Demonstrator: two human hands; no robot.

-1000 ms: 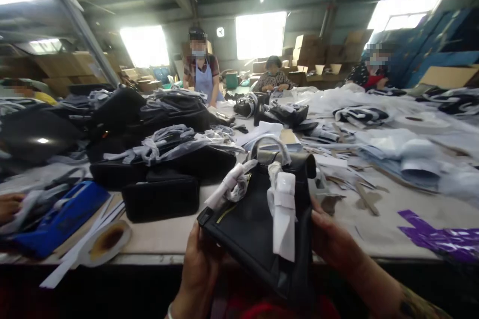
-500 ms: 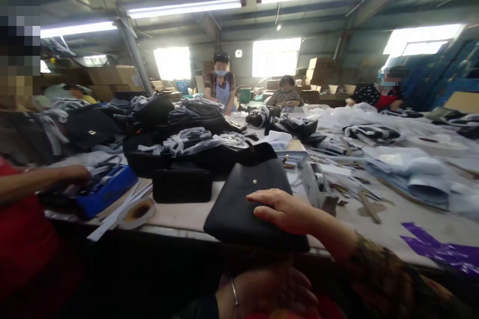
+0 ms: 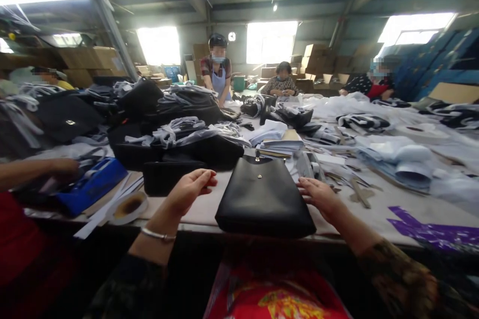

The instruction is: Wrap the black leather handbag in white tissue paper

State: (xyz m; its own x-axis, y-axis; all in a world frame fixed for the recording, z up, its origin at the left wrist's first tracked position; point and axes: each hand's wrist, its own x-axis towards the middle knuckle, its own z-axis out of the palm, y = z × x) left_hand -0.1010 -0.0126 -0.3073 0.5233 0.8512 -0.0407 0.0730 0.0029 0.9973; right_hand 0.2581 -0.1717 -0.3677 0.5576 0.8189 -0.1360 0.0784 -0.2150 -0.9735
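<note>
Workroom with bright windows (image 3: pixel 159 52) behind and a long, crowded table (image 3: pixel 205 212) in front. Centred at the table's near edge, as I view it from my station, is a black bag (image 3: pixel 264 204), laid down with its broad base towards me and a small metal stud (image 3: pixel 259 176) uppermost. Its long axis, as far as foreshortening lets me judge, runs away from me, so that one side faces each of my hands. My right hand (image 3: pixel 322 198) is the nearer: its fingers are extended and spread, directed leftward at the bag's right side; whether their tips touch it I cannot tell. My left hand (image 3: pixel 192 190) stands off the opposite side, with a visible gap between; its fingers are curled, tips together, with nothing seen in them. From the left fingers the bag lies to the right; from the right fingers, directly to the left. Beyond its far end is a stack of sheets (image 3: pixel 282 142); leftward, a roll of tape (image 3: pixel 140 207) and a blue holder (image 3: pixel 95 184), the latter beside a co-worker's hand (image 3: pixel 65 165); rightward, well apart, glossy purple plastic (image 3: pixel 422 232).
</note>
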